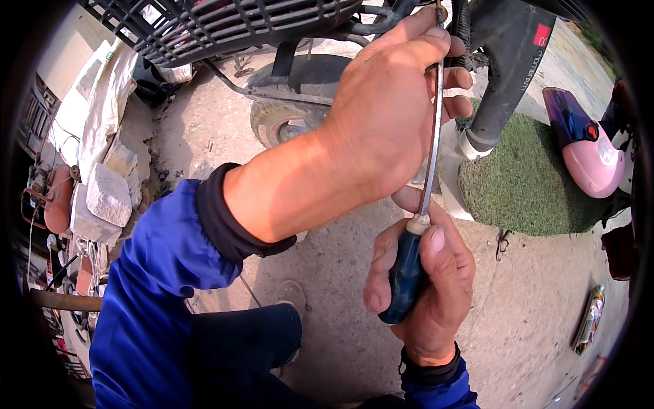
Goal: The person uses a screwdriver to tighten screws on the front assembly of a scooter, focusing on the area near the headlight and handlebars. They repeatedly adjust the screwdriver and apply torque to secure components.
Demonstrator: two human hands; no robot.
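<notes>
A long screwdriver (402, 276) with a dark blue handle and a pale collar stands almost upright in front of me. My right hand (443, 293) is wrapped round its handle from below. My left hand (381, 116) reaches across above it, thumb and forefinger closed at the upper end of the metal shaft, the other fingers bent behind the shaft. At the tip is a small brass-coloured piece (441, 12), partly cut off by the picture's edge. The tip points up at the front of a two-wheeled vehicle, beside its grey body column (507, 68).
A black basket (238, 27) overhangs at the top, above a wheel (272, 123). Green turf matting (524, 177) lies right of the column, next to a pink helmet (593, 163). Stone blocks (109, 194) and a reddish tank (59, 198) stand left. A crumpled packet (589, 320) lies right.
</notes>
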